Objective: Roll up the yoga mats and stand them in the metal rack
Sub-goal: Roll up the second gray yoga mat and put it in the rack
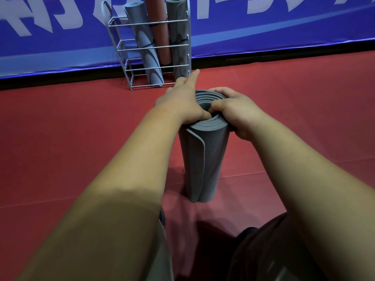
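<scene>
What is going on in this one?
A person steadies a rolled grey mat upright on the red floor. The left grip and right grip hold its top end, thumbs tucked into the roll. The rack by the blue banner already holds three rolled mats. This one is not yet in it.

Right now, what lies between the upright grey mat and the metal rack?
Head view: only bare red floor between grey mat and metal rack.
</scene>
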A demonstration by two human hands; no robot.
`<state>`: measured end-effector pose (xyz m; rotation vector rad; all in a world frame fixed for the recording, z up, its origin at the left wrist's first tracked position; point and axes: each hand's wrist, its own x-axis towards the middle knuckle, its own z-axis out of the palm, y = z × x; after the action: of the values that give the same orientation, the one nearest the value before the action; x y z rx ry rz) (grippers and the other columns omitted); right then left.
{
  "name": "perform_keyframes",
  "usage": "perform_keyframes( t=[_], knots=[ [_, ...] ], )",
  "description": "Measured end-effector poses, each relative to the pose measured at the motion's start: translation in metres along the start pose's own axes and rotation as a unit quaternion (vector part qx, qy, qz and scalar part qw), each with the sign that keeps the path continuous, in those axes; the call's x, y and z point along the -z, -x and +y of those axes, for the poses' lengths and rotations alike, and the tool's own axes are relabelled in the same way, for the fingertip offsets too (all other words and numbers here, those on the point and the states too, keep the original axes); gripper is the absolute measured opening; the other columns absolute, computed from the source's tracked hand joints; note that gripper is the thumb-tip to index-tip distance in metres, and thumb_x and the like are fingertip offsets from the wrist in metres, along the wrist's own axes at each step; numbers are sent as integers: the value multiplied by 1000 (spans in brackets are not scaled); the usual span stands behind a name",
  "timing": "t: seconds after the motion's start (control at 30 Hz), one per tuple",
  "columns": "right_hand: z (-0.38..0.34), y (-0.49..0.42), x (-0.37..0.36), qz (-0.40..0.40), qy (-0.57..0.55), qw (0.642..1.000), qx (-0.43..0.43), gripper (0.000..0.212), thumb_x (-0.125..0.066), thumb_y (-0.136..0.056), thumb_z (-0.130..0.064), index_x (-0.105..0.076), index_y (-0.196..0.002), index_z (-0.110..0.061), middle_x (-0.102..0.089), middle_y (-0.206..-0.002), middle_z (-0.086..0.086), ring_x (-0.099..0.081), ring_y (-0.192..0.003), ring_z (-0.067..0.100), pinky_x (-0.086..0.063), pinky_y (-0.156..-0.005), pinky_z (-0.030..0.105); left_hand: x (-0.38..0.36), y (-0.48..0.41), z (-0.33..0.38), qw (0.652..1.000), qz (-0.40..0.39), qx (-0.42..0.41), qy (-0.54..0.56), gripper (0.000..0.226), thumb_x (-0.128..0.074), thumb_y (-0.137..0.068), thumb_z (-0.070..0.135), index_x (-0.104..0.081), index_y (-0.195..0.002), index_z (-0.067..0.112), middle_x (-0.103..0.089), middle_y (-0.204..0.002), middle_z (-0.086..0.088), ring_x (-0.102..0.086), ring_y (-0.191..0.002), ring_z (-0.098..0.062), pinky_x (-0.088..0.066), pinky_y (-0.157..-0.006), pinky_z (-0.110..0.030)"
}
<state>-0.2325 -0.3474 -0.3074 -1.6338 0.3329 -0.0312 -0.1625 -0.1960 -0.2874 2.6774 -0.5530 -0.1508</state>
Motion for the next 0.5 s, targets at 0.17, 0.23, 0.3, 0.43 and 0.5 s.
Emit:
perform_keyframes(
  t=[0.17, 0.23, 0.3, 0.43, 0.5],
  knots=[
    [1, -3, -2, -17, -5, 1000, 0, 48, -54, -84, 12, -77, -117, -14, -81, -100, 11, -76, -81, 21, -61, -68, 29, 8, -3, 1, 999, -41, -28, -17, 113, -94, -70, 42, -34, -165, 35, -54, -158, 2, -55, -141, -23, -47, -117, -40],
    [1, -5, -1, -17, 1, 1000, -2, 45, -56, -84, 11, -78, -116, -12, -81, -103, 15, -78, -85, 25, -65, -76, 34, 9, -4, 0, 999, -21, -17, -28, 89, -93, -66, 45, -57, -147, 43, -67, -139, 6, -64, -127, -22, -53, -109, -42],
    [0, -5, 0, -10, 5, 1000, -5, 42, -58, -84, 10, -78, -115, -11, -81, -104, 17, -79, -89, 28, -65, -78, 37, 9, -5, 0, 1000, -4, -7, -22, 61, -89, -61, 53, -70, -119, 48, -73, -114, 10, -69, -108, -20, -58, -99, -43],
    [-3, -2, 1, 15, 37, 999, -14, 30, -63, -85, 3, -77, -108, -10, -79, -89, 11, -76, -75, 23, -55, -55, 25, 7, -7, 1, 999, 23, 2, -30, 40, -88, -67, 62, -72, -101, 48, -72, -102, 11, -68, -101, -20, -59, -91, -39],
    [-5, 0, 2, 36, 77, 996, -16, 19, -68, -85, -7, -76, -101, -13, -77, -84, 5, -72, -68, 16, -48, -49, 20, 5, -10, 1, 999, 40, -3, -36, 41, -89, -67, 61, -74, -100, 42, -72, -99, 10, -68, -99, -22, -58, -87, -38]
  ],
)
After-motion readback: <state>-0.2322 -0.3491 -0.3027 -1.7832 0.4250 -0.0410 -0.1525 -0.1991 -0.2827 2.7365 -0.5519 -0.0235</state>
